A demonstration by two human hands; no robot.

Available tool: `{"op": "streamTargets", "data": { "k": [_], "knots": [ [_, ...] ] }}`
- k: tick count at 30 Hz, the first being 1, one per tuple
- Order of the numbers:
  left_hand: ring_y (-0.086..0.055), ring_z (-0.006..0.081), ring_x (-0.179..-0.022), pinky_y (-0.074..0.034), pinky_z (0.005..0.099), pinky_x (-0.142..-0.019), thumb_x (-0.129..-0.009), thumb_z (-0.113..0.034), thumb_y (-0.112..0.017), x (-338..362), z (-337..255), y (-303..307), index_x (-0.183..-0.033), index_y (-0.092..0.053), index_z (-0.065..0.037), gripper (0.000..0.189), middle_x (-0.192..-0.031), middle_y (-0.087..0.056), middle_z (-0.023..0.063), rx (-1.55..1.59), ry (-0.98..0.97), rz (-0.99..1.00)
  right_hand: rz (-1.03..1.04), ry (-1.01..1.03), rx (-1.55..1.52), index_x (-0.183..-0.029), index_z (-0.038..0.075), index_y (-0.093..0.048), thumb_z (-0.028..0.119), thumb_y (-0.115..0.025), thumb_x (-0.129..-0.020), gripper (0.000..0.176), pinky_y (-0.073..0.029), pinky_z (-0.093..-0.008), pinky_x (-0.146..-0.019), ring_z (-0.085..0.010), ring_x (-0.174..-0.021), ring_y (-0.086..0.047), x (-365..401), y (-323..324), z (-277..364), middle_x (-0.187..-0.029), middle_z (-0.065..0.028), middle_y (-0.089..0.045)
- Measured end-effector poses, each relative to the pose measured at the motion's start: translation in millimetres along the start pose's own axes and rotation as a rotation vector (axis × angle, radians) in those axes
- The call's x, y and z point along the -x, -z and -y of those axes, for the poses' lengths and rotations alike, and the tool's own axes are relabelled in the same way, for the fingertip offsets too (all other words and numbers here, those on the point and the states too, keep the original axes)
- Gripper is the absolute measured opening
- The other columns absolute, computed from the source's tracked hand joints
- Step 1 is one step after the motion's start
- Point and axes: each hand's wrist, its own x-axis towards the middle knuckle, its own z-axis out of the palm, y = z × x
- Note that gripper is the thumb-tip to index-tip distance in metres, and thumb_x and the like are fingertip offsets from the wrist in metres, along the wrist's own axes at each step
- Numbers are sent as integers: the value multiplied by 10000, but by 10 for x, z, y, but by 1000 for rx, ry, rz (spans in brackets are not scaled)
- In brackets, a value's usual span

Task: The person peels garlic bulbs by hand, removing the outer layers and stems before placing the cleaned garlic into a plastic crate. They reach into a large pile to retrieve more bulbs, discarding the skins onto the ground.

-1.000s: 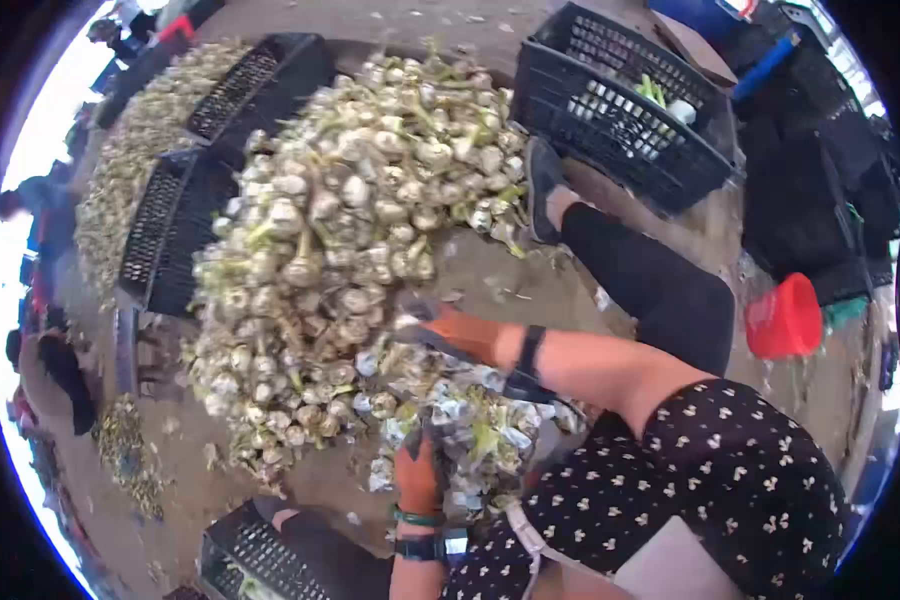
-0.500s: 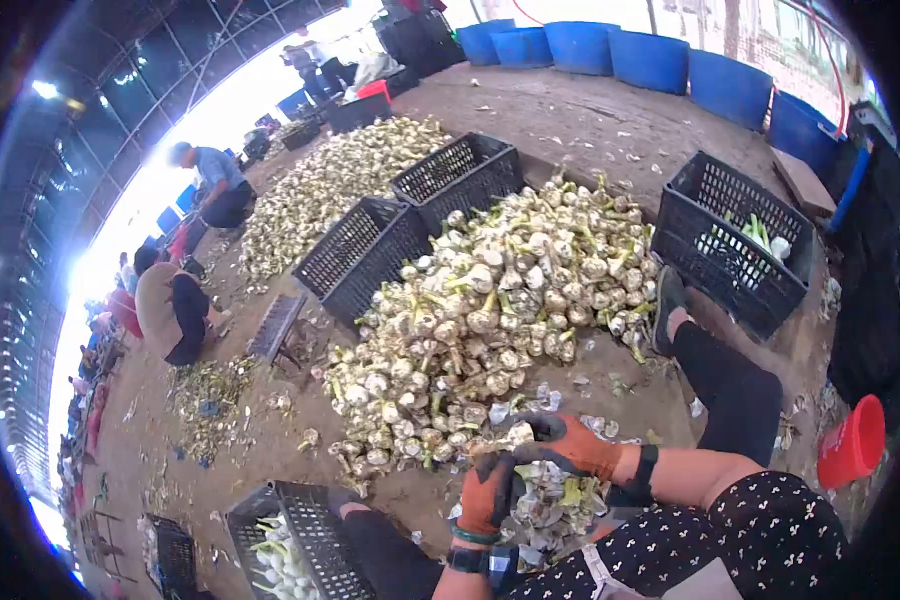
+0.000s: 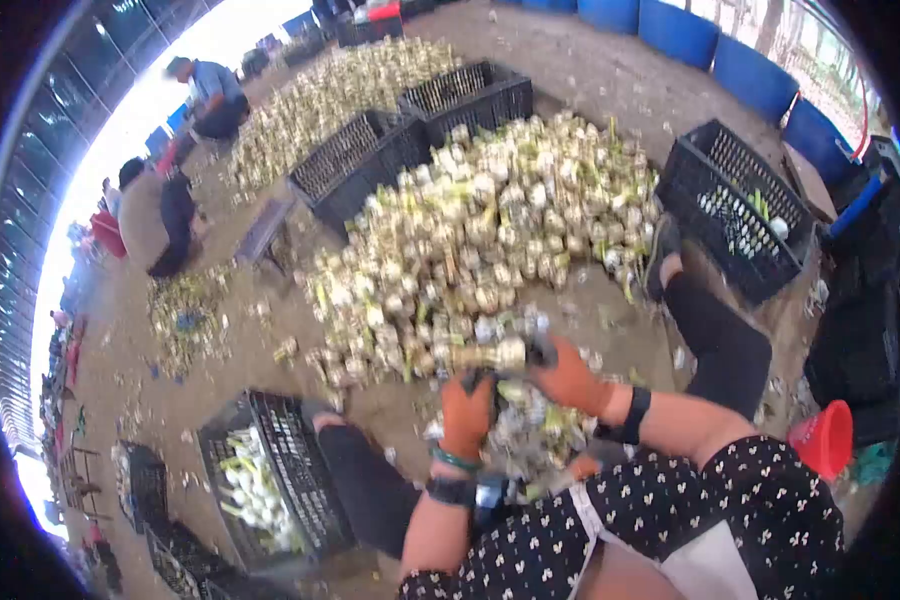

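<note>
Left hand (image 3: 467, 412) and right hand (image 3: 567, 378), gloved and blurred, seem closed on one garlic bulb (image 3: 500, 353); the crate (image 3: 310, 480) looks only part-filled and the garlic pile (image 3: 490, 230) is big, so most bulbs likely await handling.

The left hand (image 3: 467, 412) and right hand (image 3: 570, 378) wore orange gloves. Black wristbands (image 3: 630, 415), one perhaps a watch, accompanied black leggings (image 3: 715, 345) and a white-flecked black skirt (image 3: 710, 510).

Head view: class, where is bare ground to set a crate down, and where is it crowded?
Bare dirt lies beyond the garlic heap, up to the blue barrels. A strip separates the heap from the lower-left crate. Crowded: the lap, where the left hand and right hand meet over trimmings, and the gap beside the right crate, filled by a leg.
</note>
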Motion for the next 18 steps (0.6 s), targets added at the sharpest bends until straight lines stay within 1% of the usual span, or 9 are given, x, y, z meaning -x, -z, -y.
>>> {"op": "streamTargets", "data": {
  "k": [1, 3, 5, 7, 10, 13, 15, 16, 18],
  "knots": [
    [-549, 175, -608, -420, 281, -521, -763, -156, -537, -16, 170, 1, -833, -568, 14, 186, -691, -577, 95, -280, -224, -58, 88, -158, -331, -1095, 41, -520, 253, -615, -777, 394, -483, -303, -715, -175, -793, -582, -64, 26, -39, -976, -96, -580],
    [-531, 141, -555, -406, 262, -483, -766, -221, -581, -115, 423, 29, -852, -560, 4, 242, -682, -564, 72, -408, -427, -26, 291, -217, -291, -1140, 51, -490, 251, -541, -836, 367, -491, -289, -711, -154, -843, -568, -52, 149, -184, -1013, -64, -553],
    [-511, 115, -513, -389, 245, -451, -758, -268, -615, -45, 57, 49, -854, -549, -1, 291, -671, -551, 53, 275, 203, 193, 176, -563, -558, -1155, 73, -483, 316, -502, -859, 383, -495, -271, -697, -127, -832, -547, -100, 131, 161, -969, -45, -552],
    [-486, 113, -457, -364, 247, -410, -750, -176, -617, -60, 76, 13, -807, -538, -1, 201, -587, -526, 36, 374, 177, 147, 238, -472, -450, -1149, 45, -467, 360, -419, -890, 411, -504, -286, -700, -148, -826, -573, -143, 96, 94, -1030, -69, -539],
    [-500, 140, -470, -391, 274, -434, -791, -146, -558, -68, 130, 48, -883, -519, 9, 184, -638, -546, 67, 289, 223, 248, 350, -597, -299, -1130, 37, -471, 378, -422, -886, 422, -503, -269, -674, -144, -797, -578, -251, 162, 199, -1001, -72, -550],
    [-509, 143, -501, -405, 277, -448, -799, -91, -527, -53, 207, 35, -889, -538, -4, 125, -712, -569, 74, 239, 42, 293, 348, -343, -273, -1104, 30, -484, 387, -410, -889, 423, -493, -256, -621, -125, -758, -574, -271, 147, 68, -970, -63, -552],
    [-530, 137, -546, -429, 271, -473, -806, -62, -503, -21, 401, -41, -903, -551, -16, 117, -755, -580, 62, 438, 80, 66, 343, -397, -219, -1108, 56, -516, 404, -468, -860, 430, -468, -250, -582, -96, -689, -548, -287, 142, 82, -815, -42, -555],
    [-542, 138, -585, -450, 259, -517, -806, -55, -505, -19, 472, -55, -960, -532, -17, 160, -775, -579, 65, 171, -157, -44, 346, -368, -230, -1102, 66, -515, 375, -471, -865, 393, -465, -258, -564, -87, -675, -536, -285, 115, 120, -803, -38, -551],
    [-551, 148, -618, -452, 257, -530, -749, -109, -601, -34, 518, 0, -982, -507, 25, 285, -803, -576, 83, 319, 42, 59, 369, -204, -129, -1066, 74, -527, 431, -419, -868, 422, -449, -237, -541, -80, -644, -529, -299, 72, 111, -798, -25, -559]
  ]
}}
